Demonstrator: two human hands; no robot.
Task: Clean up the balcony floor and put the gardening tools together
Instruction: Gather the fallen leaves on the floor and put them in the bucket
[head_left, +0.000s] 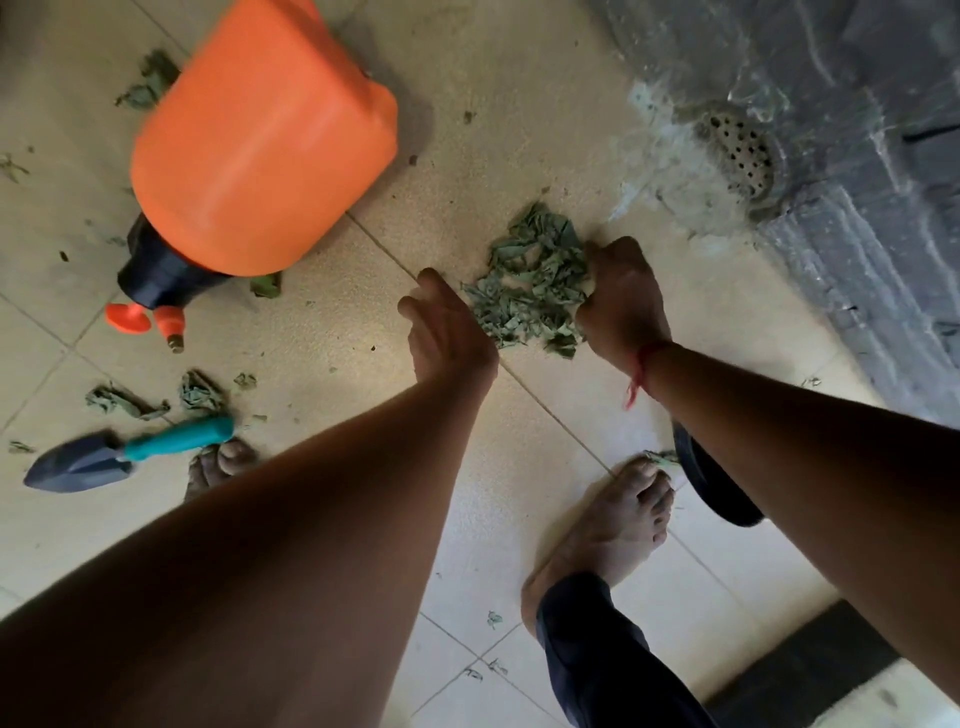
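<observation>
The straight-fingered left hand (447, 335) is pressing the leaf pile (530, 280) from the left; the right hand (623, 301) is gripping its right edge.

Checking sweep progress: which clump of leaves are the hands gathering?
The big heap between the left hand and right hand, near the drain; the smaller clumps by the trowel lie apart from both hands.

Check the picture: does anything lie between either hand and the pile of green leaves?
Nothing visible does. The left hand and right hand closely flank the leaf pile; the orange sprayer and trowel lie off to the left.
</observation>
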